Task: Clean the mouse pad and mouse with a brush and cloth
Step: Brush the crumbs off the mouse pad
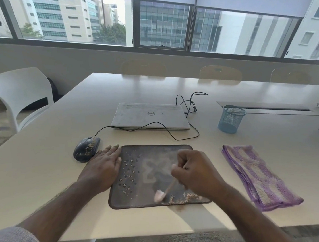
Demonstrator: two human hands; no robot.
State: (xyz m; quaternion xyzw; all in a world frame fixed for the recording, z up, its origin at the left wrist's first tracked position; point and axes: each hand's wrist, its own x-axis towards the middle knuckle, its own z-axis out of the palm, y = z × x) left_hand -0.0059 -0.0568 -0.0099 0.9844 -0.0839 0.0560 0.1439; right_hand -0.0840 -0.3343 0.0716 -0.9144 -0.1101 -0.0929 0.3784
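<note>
Near the worktop's [45,176] front edge, the left hand [103,168] lies flat and open on the mouse pad's [150,157] left edge; the right hand [194,173] is fisted around a blurred, seemingly pale-bristled brush [163,193] touching the pad's front edge.

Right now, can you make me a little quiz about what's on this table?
1. True or false: the right hand holds the brush.
2. Where does the cloth lie? A) right of the pad B) on the laptop C) under the mouse
3. Fill in: the left hand rests flat on the pad's ____ edge.

Key: 1 true; 2 A; 3 left.
</note>
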